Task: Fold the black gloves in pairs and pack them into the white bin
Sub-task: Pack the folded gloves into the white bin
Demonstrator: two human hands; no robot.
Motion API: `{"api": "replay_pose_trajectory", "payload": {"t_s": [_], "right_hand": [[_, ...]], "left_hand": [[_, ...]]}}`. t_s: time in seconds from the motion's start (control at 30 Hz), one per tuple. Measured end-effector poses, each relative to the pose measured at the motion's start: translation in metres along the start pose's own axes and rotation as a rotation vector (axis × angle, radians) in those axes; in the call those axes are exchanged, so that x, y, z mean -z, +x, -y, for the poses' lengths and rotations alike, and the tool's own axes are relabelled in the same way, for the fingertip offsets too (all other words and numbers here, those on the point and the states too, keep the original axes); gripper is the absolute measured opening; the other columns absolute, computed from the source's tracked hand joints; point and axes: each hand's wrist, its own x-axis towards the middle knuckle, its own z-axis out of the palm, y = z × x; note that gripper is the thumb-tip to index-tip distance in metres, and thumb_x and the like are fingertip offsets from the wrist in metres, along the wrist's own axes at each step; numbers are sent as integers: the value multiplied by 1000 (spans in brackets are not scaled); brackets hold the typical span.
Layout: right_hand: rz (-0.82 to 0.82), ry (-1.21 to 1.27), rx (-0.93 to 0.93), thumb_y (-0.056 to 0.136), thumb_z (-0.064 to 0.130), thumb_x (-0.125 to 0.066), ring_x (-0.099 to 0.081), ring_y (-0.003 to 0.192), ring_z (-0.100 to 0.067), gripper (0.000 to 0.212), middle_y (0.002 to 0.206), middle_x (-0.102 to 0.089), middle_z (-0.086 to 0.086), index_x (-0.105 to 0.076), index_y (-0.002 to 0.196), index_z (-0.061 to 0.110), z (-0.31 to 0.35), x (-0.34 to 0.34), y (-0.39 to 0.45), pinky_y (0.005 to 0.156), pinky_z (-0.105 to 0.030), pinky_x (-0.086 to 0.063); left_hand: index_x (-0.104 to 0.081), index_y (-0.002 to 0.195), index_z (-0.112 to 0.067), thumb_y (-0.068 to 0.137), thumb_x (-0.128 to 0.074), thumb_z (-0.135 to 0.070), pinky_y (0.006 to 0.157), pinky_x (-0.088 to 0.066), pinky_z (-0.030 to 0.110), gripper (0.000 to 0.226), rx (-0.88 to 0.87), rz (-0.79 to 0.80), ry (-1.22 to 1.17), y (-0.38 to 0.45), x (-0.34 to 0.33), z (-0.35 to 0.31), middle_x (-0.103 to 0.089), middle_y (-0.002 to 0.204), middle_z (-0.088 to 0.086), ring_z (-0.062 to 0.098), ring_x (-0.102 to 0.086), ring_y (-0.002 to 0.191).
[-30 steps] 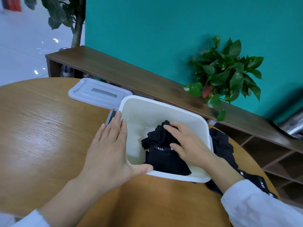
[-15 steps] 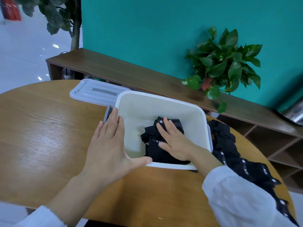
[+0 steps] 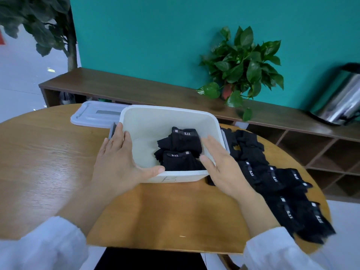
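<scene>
Wooden and round, the table (image 3: 48,152) carries everything, white sleeves showing at its near edge; the left hand (image 3: 118,162) is laid flat on the near-left corner of the white bin (image 3: 169,115), fingers straight and together, thumb along the front rim; the right hand (image 3: 220,166) hovers over the right rim, fingers straight and slightly apart, nothing gripped. Two folded pairs (image 3: 182,151) are seen inside, lying one behind the other, cuffs with labels turned away, long axes near to far. The loose gloves (image 3: 272,180) are strung just right of the bin; matching cuffs should be aligned before folding, probably. Behind lie the lid (image 3: 93,115), shelf (image 3: 136,88) and plant (image 3: 243,65).
</scene>
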Motion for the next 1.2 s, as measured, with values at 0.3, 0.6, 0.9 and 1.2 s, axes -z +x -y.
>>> {"api": "replay_pose_trajectory", "payload": {"t_s": [0.3,0.6,0.9,1.2], "right_hand": [[-138,-298,-236,95,61,-13,-10,150,-19,73,161,-19,-8,-32,151,18,-79,-18,-115,118,-29,2],[-31,-417,-327,105,40,-29,5,150,-21,56,163,-1,-10,-15,156,20,-108,-6,-106,118,-31,9],[114,-416,-261,107,36,-25,10,150,-22,56,163,5,-12,-7,156,18,-99,-30,-21,121,-34,7],[196,-556,-257,106,38,-19,-3,150,-21,52,163,-1,-11,-14,156,25,-126,-54,8,121,-41,8]], "left_hand": [[-24,148,-5,37,-35,-97,121,-10,40,145,7,38,53,4,6,-5,6,164,2,23,-9,149],[-41,127,1,34,-36,-99,110,-32,49,136,-8,19,64,8,5,-7,-17,156,6,35,-27,137],[-40,125,-6,33,-36,-102,109,-32,49,134,-8,6,72,18,-1,1,-12,159,1,35,-27,138],[-39,109,-6,36,-41,-103,104,-36,53,121,-3,13,56,27,-5,10,-19,153,0,37,-28,133]]}}
